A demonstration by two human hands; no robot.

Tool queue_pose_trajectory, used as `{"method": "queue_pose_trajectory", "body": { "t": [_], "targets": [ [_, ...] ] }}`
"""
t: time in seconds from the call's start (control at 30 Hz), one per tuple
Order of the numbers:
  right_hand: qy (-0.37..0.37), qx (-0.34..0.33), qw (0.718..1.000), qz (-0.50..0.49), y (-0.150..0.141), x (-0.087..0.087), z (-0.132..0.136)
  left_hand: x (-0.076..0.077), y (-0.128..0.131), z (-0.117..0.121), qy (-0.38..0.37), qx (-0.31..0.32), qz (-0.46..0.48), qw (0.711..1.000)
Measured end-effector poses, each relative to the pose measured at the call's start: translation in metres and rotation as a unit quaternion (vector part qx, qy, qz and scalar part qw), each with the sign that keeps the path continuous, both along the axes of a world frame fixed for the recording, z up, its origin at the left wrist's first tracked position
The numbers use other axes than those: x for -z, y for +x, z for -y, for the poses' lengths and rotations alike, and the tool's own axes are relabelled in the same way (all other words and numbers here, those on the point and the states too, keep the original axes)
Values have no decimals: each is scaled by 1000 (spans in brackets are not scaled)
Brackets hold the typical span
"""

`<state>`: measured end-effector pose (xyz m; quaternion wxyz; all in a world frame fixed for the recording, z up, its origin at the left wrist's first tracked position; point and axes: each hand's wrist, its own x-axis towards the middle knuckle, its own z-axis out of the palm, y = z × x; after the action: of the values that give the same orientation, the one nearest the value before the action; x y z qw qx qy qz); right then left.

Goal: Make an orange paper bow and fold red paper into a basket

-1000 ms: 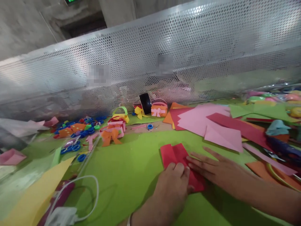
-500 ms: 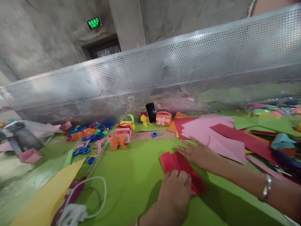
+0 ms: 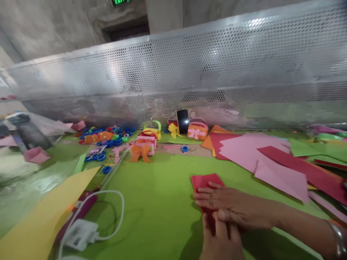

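Note:
A folded piece of red paper (image 3: 207, 178) lies on the green table surface in front of me. My right hand (image 3: 230, 204) rests flat across its middle, palm down with fingers stretched out to the left. Just below, my left hand (image 3: 222, 240) touches the near part of the paper with fingers extended and slightly apart. Both hands meet there, and between them they hide the near end of the paper.
Pink sheets (image 3: 244, 148) and a red strip (image 3: 295, 168) lie at the right. Along the back stand a phone (image 3: 183, 121) and small paper baskets (image 3: 197, 130). Blue tape rings (image 3: 106, 169), a white charger (image 3: 81, 234) and yellow paper (image 3: 46, 213) are at the left.
My right hand has come from beyond the paper's far right edge down onto it. The left hand has moved nearer to me, its fingers straighter. The red paper now looks narrower, folded over.

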<state>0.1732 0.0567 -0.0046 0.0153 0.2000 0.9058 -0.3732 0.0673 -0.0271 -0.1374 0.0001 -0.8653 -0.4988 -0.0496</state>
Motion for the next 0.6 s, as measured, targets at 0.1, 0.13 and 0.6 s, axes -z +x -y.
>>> {"method": "queue_pose_trajectory", "body": {
  "t": [0.1,0.13,0.6],
  "targets": [
    [23,7,999,24,-3,7,-12,-6,-4,7,51,-1,-2,999],
    [32,14,999,30,-5,8,-15,-10,-7,9,78,-6,-1,997],
    [285,242,927,25,-15,25,-84,-16,-20,-4,81,17,-18,996]
  ]
}}
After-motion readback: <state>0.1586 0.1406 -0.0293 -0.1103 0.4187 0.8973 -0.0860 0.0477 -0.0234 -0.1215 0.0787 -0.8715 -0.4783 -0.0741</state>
